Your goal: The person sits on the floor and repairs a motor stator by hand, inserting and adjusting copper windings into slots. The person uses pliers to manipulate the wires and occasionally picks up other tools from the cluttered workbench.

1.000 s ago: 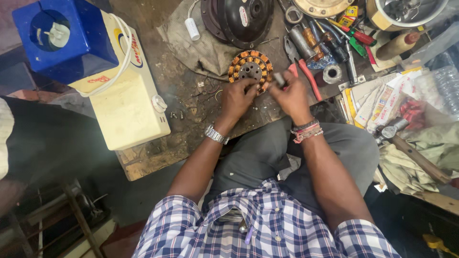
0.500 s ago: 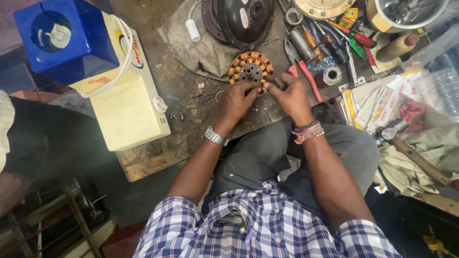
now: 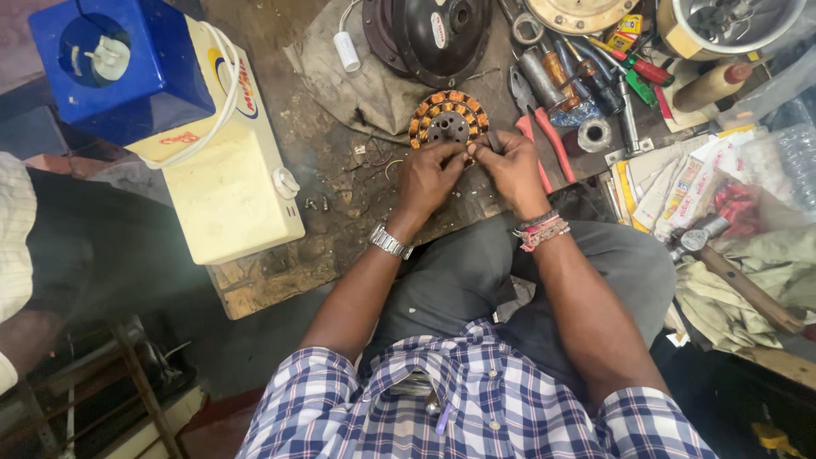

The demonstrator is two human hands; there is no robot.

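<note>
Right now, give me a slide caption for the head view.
Both hands, left hand and right hand, work at a copper-wound stator on a cluttered wooden workbench.

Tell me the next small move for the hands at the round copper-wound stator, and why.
Probably keep the left hand steadying the round copper-wound stator while the right hand works at its near edge. Both hands meet there, fingertips pinched close together; what they pinch is too small to tell. The red-handled pliers lie beside the right hand.
</note>
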